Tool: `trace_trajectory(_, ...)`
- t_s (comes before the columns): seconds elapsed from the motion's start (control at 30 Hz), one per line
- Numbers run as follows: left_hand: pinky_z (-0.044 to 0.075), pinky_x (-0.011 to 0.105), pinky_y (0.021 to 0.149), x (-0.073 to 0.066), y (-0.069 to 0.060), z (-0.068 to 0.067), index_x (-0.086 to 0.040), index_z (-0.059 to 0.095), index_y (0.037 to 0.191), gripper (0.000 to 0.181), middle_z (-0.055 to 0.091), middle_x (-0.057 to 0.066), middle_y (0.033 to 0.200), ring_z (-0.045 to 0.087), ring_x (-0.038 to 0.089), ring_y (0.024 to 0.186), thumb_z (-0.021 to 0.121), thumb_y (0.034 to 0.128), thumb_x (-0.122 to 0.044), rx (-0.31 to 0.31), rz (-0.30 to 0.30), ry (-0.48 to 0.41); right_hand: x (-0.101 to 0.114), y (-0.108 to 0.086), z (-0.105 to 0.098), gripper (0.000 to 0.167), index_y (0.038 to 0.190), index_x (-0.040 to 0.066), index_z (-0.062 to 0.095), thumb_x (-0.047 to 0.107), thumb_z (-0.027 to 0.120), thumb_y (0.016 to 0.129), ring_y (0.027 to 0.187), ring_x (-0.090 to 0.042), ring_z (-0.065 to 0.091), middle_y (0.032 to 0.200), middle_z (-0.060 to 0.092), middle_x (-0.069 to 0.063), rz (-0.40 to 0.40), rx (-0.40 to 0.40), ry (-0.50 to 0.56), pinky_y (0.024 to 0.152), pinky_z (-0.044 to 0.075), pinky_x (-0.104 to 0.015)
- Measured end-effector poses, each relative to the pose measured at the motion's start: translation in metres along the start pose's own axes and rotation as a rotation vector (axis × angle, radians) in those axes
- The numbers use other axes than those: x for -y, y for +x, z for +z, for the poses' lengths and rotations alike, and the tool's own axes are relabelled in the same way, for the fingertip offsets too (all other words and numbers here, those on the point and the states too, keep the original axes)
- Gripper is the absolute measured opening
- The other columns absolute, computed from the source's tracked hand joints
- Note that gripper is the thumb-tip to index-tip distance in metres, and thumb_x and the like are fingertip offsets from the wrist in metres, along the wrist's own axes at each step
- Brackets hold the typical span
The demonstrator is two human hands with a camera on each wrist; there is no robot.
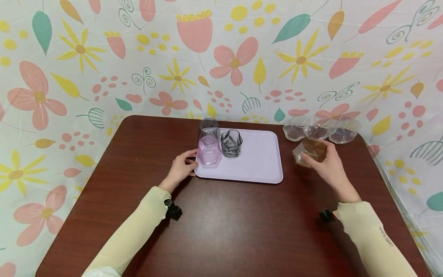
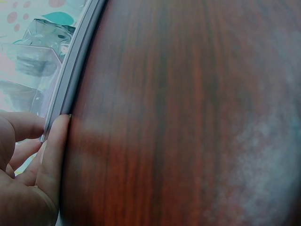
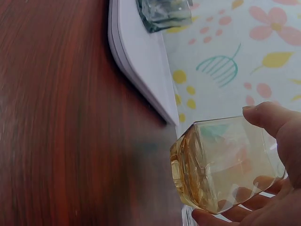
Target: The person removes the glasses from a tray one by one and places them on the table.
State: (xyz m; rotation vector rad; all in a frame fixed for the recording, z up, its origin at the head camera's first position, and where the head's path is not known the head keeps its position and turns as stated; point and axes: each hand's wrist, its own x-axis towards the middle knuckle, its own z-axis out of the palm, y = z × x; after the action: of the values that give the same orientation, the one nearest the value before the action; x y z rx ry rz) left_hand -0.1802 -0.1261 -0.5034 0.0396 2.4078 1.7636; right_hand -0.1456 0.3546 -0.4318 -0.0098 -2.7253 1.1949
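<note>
My right hand (image 1: 328, 161) grips an amber glass (image 1: 309, 152) to the right of the white tray (image 1: 259, 161); in the right wrist view the thumb and fingers hold the amber glass (image 3: 225, 165) from both sides, beside the tray's corner. My left hand (image 1: 180, 167) pinches the tray's left edge, thumb and fingers on the rim (image 2: 66, 89) in the left wrist view. A pink glass (image 1: 209, 152) stands by that edge, with a clear grey glass (image 1: 209, 129) behind it. A dark grey twisted glass (image 1: 231, 143) stands to their right on the tray.
Several clear glasses (image 1: 316, 131) stand in a row at the back right of the brown table (image 1: 221, 223). A patterned cloth (image 1: 221, 57) hangs behind the table's back edge.
</note>
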Motion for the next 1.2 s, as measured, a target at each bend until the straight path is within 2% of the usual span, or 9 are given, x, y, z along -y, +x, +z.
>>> trace_trajectory(0.1,0.065,0.030,0.060,0.001,0.000,0.000,-0.007,0.059,0.147,0.056,0.063,0.019,0.136,0.064,0.028,0.104,0.065,0.0928,0.005,-0.001,-0.003,0.008,-0.006,-0.002,-0.006,0.077,0.152,-0.004,0.031,0.025,0.076,0.096,0.094,0.012,0.052,0.140,0.051,-0.027,0.013,-0.011,0.017,0.075,0.044,0.000)
trace_trajectory(0.17,0.065,0.031,0.060,0.001,0.000,0.000,-0.007,0.059,0.147,0.055,0.063,0.019,0.136,0.064,0.027,0.104,0.065,0.0931,0.005,-0.001,-0.003,0.009,-0.009,-0.003,-0.010,0.078,0.153,-0.004,0.030,0.027,0.075,0.096,0.095,0.012,0.051,0.141,0.050,-0.026,0.035,-0.018,0.013,0.075,0.044,0.000)
trace_trajectory(0.37,0.065,0.030,0.059,0.003,0.001,0.000,-0.006,0.060,0.146,0.055,0.063,0.020,0.135,0.064,0.028,0.103,0.065,0.0929,0.005,-0.002,0.005,-0.003,-0.021,-0.007,-0.024,0.086,0.156,-0.003,0.027,0.040,0.073,0.096,0.123,-0.034,0.051,0.144,0.045,-0.028,0.109,-0.030,-0.063,0.079,0.036,-0.010)
trace_trajectory(0.43,0.065,0.030,0.059,0.003,0.001,0.000,-0.006,0.060,0.146,0.054,0.063,0.021,0.135,0.064,0.029,0.103,0.065,0.0928,0.006,-0.004,0.008,-0.006,-0.027,-0.007,-0.028,0.086,0.156,-0.003,0.027,0.039,0.073,0.097,0.125,-0.039,0.048,0.145,0.045,-0.029,0.114,-0.036,-0.061,0.079,0.036,-0.010)
trace_trajectory(0.73,0.065,0.030,0.059,0.001,0.000,0.000,-0.006,0.060,0.146,0.054,0.063,0.021,0.136,0.063,0.026,0.101,0.065,0.0932,0.005,0.000,0.010,-0.009,-0.055,-0.003,-0.047,0.087,0.156,-0.005,0.024,0.040,0.071,0.098,0.119,-0.033,0.046,0.145,0.044,-0.028,0.158,-0.074,-0.095,0.076,0.036,-0.008)
trace_trajectory(0.9,0.065,0.030,0.059,-0.001,-0.001,-0.001,-0.007,0.060,0.146,0.054,0.063,0.021,0.135,0.063,0.025,0.100,0.065,0.0930,0.005,0.001,0.009,-0.005,-0.067,0.000,-0.058,0.084,0.155,-0.008,0.026,0.036,0.071,0.098,0.105,-0.012,0.047,0.142,0.045,-0.029,0.163,-0.102,-0.097,0.075,0.035,-0.010)
trace_trajectory(0.97,0.065,0.030,0.059,-0.002,-0.001,-0.001,-0.007,0.060,0.146,0.054,0.063,0.021,0.136,0.063,0.025,0.100,0.065,0.0929,0.005,0.000,0.007,-0.005,-0.071,0.002,-0.061,0.084,0.154,-0.009,0.026,0.034,0.070,0.098,0.104,-0.015,0.047,0.141,0.044,-0.030,0.167,-0.119,-0.097,0.075,0.034,-0.009)
trace_trajectory(1.1,0.065,0.030,0.059,-0.002,-0.001,-0.001,-0.007,0.060,0.146,0.054,0.063,0.020,0.136,0.063,0.025,0.101,0.065,0.0930,0.005,-0.001,0.000,-0.003,-0.079,0.007,-0.064,0.082,0.153,-0.011,0.026,0.032,0.069,0.097,0.117,-0.038,0.045,0.142,0.041,-0.032,0.178,-0.169,-0.090,0.086,0.034,-0.011)
trace_trajectory(1.2,0.065,0.030,0.059,-0.001,0.000,0.000,-0.007,0.060,0.146,0.055,0.063,0.020,0.136,0.063,0.025,0.100,0.065,0.0928,0.006,-0.001,-0.003,-0.003,-0.085,0.011,-0.066,0.082,0.152,-0.011,0.026,0.032,0.070,0.096,0.107,-0.020,0.052,0.139,0.043,-0.029,0.196,-0.192,-0.087,0.086,0.034,-0.009)
